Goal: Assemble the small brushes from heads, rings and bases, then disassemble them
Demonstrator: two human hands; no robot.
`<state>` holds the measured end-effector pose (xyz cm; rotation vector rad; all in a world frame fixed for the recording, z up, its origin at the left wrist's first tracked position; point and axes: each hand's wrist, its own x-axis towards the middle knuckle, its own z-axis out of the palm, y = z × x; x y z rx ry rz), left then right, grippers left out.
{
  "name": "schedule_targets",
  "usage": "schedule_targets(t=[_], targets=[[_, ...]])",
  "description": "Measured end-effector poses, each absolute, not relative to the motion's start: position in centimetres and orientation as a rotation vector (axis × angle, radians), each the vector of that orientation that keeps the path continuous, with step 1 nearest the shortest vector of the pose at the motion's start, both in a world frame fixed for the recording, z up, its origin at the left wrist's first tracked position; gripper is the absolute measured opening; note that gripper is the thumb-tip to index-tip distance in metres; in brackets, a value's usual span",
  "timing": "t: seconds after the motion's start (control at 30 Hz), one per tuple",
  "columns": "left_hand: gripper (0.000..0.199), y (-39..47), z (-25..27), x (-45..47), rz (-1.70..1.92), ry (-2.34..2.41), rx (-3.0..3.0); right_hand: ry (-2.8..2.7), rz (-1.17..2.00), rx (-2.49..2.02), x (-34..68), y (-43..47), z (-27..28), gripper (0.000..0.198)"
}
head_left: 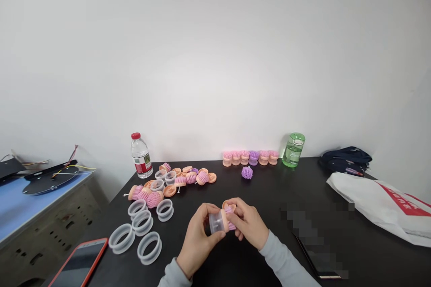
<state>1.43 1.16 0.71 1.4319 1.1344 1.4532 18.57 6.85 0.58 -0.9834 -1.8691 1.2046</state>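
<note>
The left hand (200,235) grips one translucent piece (216,223), and the right hand (251,225) pinches one peach-and-pink brush (231,225) against its end, both above the tabletop (276,188). To the left lie eight translucent rings (149,248): five nearer, three farther back among a scatter of brush parts (154,199) too overlapped to count. Beyond the hands sits one loose purple bristle head (247,172); behind it, six brushes (244,158) stand in a row, five pink, one purple. Outermost are two bottles (142,157), two phones (81,264), one dark pouch (346,160) and one white bag (367,202).
</note>
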Motion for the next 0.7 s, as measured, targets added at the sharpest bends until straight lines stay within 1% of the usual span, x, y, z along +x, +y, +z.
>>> schedule_targets(t=[0.07, 0.1, 0.2, 0.23, 0.27, 0.4, 0.5, 0.63, 0.7], targets=[[0.032, 1.0, 1.0, 1.6, 1.466, 1.235, 1.55, -1.863, 1.198, -0.988, 18.5, 6.8, 0.5, 0.029], [0.032, 1.0, 1.0, 1.6, 1.466, 1.258, 1.568, -1.844, 1.175, -0.957, 18.5, 6.8, 0.5, 0.032], [0.032, 1.2, 0.9, 1.5, 1.458, 1.228, 1.497, -1.775, 1.208, -0.782, 18.6, 6.8, 0.9, 0.061], [0.033, 1.3, 0.8, 1.4, 1.458, 1.201, 1.463, -1.76, 1.247, -0.735, 18.6, 6.8, 1.0, 0.065], [0.034, 1.4, 0.7, 1.4, 1.458, 1.174, 1.442, -1.751, 1.282, -0.711, 18.7, 6.8, 1.2, 0.064], [0.033, 1.3, 0.7, 1.4, 1.464, 1.169, 1.537, -1.755, 1.301, -0.771, 18.9, 6.8, 1.5, 0.048], [0.028, 0.9, 0.9, 1.5, 1.455, 1.276, 1.718, -1.784, 1.261, -0.789, 18.9, 6.8, 1.5, 0.044], [0.023, 0.9, 0.7, 1.6, 1.41, 1.431, 1.914, -1.859, 1.051, -0.886, 18.2, 6.2, 0.9, 0.045], [0.027, 1.1, 0.5, 1.6, 1.39, 1.514, 1.986, -1.89, 0.919, -0.917, 17.8, 6.0, 0.6, 0.05]])
